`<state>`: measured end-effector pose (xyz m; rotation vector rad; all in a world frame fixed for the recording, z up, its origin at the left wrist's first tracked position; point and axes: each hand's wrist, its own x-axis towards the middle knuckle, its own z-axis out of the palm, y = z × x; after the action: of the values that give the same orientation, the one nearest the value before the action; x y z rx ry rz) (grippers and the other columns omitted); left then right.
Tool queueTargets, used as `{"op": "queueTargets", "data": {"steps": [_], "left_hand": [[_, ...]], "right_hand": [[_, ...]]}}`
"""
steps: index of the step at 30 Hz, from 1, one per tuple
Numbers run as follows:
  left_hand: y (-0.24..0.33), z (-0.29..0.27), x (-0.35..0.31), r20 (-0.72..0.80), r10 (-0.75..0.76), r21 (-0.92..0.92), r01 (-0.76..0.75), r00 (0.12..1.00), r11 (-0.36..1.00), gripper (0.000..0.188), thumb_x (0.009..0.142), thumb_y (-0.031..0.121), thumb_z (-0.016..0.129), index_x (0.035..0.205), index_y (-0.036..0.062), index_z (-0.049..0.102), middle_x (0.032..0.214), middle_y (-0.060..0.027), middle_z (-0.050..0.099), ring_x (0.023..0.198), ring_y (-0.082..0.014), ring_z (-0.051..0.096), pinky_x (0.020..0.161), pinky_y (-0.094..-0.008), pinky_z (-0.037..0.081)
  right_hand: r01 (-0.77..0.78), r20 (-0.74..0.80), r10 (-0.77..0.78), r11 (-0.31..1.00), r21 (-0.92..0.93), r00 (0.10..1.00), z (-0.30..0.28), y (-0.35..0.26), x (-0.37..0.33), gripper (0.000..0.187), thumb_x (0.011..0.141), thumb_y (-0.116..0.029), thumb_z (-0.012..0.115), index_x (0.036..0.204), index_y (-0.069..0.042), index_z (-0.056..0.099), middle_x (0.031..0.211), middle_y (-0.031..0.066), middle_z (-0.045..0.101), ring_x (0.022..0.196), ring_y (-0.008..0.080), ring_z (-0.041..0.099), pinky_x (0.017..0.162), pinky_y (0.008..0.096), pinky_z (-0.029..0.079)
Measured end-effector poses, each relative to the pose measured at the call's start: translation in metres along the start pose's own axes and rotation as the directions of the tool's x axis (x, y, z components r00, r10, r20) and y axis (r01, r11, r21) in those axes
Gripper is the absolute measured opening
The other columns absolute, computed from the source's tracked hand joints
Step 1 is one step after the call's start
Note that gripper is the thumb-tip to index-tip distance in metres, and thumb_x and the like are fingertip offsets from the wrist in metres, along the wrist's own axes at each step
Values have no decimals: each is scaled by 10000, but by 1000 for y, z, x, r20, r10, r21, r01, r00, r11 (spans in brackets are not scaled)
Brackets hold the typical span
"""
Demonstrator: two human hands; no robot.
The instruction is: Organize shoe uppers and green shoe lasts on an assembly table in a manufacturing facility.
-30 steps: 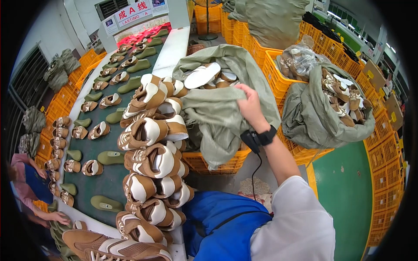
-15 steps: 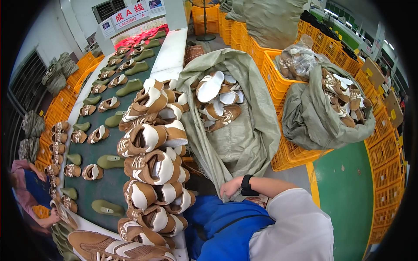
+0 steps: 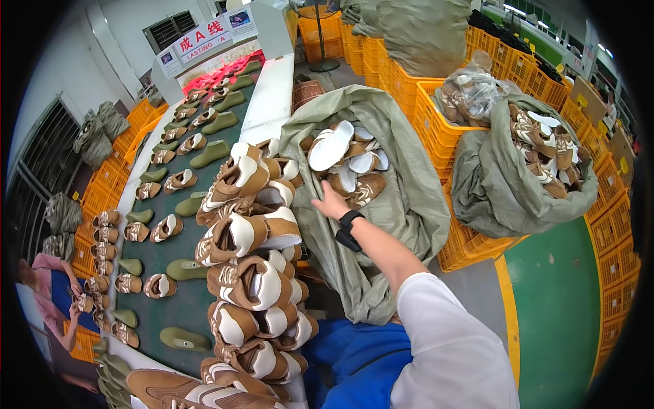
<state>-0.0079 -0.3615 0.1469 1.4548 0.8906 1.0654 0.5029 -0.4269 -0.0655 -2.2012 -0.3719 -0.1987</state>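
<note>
Freed from the near edge of the grey-green fabric sack [image 3: 347, 273], the right hand [image 3: 332, 202] is now at its open mouth, fingers loosely extended, apparently empty, beside the exposed brown-and-white shoes [image 3: 368, 190] inside.

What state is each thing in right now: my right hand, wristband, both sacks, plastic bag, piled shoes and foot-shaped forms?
Bare right hand: open, thumb spread.
Black wristband: fastened round the wrist.
Near olive-green woven sack: wide open, shoes inside.
Right-hand olive-green woven sack: open, heaped with shoes.
Clear plastic bag: holding shoes; closure unclear.
Piled brown-and-white shoes: stacked, unboxed.
Smooth olive-green foot-shaped forms: bare, lying flat.
</note>
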Motion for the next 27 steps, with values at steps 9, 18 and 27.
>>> {"op": "queueTargets", "data": {"steps": [9, 18, 27], "left_hand": [[-10, 11, 12, 20, -14, 25, 13, 1000, 1000, 743, 759, 176, 599, 1357, 6, 192, 1314, -177, 329, 1169, -278, 361, 998, -394, 267], [-12, 17, 17, 58, -46, 43, 44, 997, 998, 743, 758, 171, 601, 1357, 5, 193, 1311, -178, 332, 1166, -278, 365, 996, -394, 271], [-16, 16, 16, 39, -76, 61, 74, 996, 995, 743, 757, 166, 603, 1356, 5, 194, 1308, -179, 336, 1162, -278, 369, 994, -394, 274]], "right_hand": [[336, 588, -209, 935, -114, 781, -14, -28, -65, 193, 671, -29, 507, 839, -30, 603, 779, 206, 608, 794, 366, 590, 692, 446, 465], [377, 847, -248, 924, 61, 470, -48, -41, -98, 343, 710, -56, 479, 1037, -45, 584, 936, 195, 600, 898, 356, 559, 758, 408, 445], [-96, 453, 24, 986, 136, 891, -105, -32, -34, 453, 780, -306, 580, 1133, -28, 523, 1082, 150, 561, 992, 297, 536, 847, 350, 424]]}}
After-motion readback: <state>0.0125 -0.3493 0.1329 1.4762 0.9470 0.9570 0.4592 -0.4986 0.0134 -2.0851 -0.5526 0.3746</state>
